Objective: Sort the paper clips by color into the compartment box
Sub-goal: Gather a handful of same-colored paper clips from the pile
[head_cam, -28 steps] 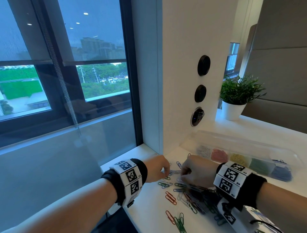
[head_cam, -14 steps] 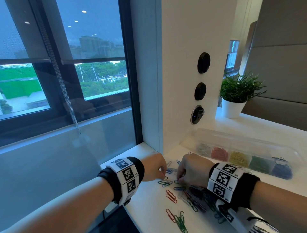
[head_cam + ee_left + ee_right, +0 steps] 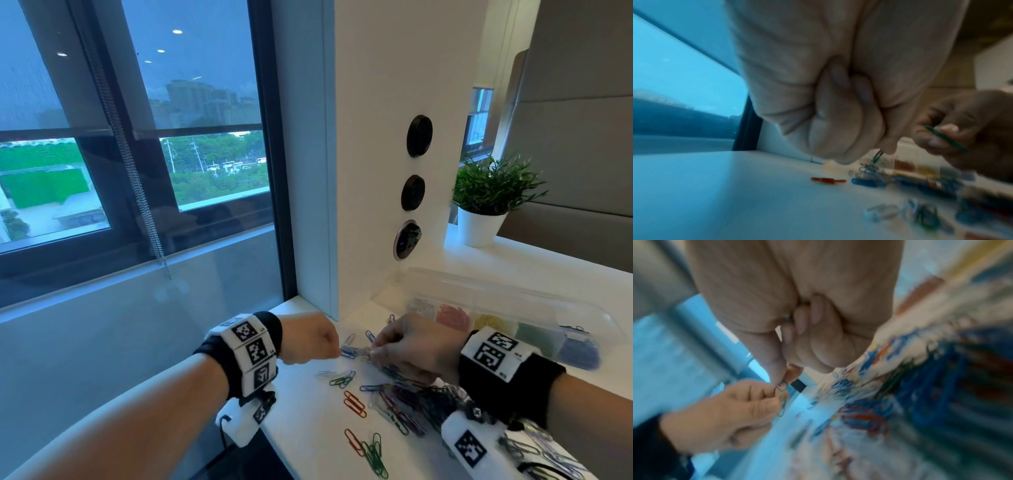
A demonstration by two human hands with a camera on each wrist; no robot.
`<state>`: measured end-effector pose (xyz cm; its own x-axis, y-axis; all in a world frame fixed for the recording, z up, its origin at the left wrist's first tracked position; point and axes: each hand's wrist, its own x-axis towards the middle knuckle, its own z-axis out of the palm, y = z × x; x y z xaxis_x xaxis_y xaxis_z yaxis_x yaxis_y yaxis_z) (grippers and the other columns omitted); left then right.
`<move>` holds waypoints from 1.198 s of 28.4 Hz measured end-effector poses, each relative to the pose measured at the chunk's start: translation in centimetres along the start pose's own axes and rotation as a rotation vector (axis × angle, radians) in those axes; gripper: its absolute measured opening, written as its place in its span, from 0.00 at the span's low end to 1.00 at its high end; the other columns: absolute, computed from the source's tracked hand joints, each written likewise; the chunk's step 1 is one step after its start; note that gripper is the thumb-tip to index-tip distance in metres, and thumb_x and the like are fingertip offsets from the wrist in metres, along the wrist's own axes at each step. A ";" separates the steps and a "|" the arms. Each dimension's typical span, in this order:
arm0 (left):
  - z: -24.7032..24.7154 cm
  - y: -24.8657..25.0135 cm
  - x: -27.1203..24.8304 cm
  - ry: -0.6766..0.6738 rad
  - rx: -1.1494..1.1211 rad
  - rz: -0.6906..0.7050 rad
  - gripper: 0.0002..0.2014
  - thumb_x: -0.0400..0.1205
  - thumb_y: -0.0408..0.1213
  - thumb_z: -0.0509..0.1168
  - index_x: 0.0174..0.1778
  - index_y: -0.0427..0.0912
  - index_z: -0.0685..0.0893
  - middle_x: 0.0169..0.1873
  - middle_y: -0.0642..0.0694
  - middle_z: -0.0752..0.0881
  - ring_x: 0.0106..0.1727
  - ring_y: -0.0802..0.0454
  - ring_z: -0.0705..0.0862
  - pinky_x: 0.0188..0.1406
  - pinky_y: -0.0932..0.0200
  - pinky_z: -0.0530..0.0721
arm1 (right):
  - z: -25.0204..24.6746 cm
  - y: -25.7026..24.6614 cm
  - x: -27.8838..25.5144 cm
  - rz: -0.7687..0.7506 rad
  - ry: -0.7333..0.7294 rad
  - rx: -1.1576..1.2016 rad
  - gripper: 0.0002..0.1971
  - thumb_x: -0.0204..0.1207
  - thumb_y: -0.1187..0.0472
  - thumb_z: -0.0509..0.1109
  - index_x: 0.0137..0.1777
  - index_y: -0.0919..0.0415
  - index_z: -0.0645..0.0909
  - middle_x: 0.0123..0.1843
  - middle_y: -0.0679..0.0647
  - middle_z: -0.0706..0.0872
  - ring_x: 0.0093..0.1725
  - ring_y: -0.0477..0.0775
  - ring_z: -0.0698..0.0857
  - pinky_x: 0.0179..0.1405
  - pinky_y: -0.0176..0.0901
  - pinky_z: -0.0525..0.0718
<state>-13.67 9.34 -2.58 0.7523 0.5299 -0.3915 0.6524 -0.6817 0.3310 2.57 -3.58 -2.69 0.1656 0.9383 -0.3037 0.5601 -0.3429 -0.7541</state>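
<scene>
Two hands are meeting above the white desk [image 3: 308,428], each pinching one end of a small linked bunch of paper clips [image 3: 354,352]. The left hand [image 3: 310,337] is curling its other fingers [image 3: 840,116] tight into the palm; the right hand [image 3: 411,344] is nipping a green clip [image 3: 782,387] between thumb and fingertip. The bunch's colours are blurring, green in the wrist views, bluish from above. Under the right wrist a tangled pile of mixed clips [image 3: 418,404] is lying, with loose red clips [image 3: 354,404] and green clips [image 3: 375,454] nearer the desk edge. Beyond the right hand the clear compartment box [image 3: 513,305] is sitting, holding clips sorted by colour.
</scene>
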 end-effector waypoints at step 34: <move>0.6 0.8 -2.2 0.141 -0.693 -0.047 0.15 0.89 0.39 0.55 0.37 0.42 0.78 0.24 0.49 0.67 0.20 0.55 0.60 0.18 0.66 0.57 | 1.3 1.2 -3.2 -0.136 -0.069 -0.561 0.08 0.68 0.53 0.80 0.41 0.56 0.92 0.37 0.47 0.92 0.37 0.44 0.88 0.39 0.40 0.88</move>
<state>-14.87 7.32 -1.99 0.6964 0.6427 -0.3193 0.5571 -0.2037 0.8051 1.65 -7.03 -3.45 0.0195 0.9606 -0.2774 0.9203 -0.1256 -0.3706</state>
